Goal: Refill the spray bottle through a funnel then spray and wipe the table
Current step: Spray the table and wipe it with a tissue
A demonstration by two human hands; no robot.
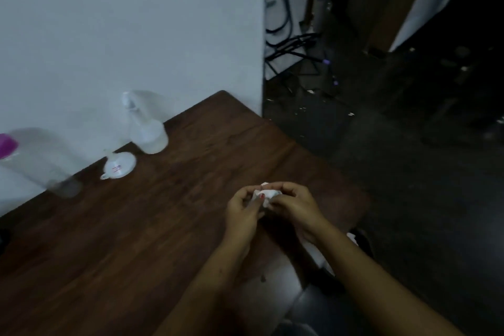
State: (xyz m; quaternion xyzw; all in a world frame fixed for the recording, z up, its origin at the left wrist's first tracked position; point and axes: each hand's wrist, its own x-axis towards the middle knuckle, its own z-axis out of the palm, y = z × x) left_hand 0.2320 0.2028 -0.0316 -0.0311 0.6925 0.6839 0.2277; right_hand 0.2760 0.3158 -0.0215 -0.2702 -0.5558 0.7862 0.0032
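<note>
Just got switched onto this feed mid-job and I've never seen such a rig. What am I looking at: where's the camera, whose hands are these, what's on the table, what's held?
No machine here: a person works with bare hands. The single picture comes from a camera on their head, looking forward and down. The left hand and right hand together pinch a crumpled white wad, tissue or cloth, above the brown wooden table. Near the wall are a spray bottle, a white funnel beside it, and, blurred at far left, a clear bottle with a purple cap.
</note>
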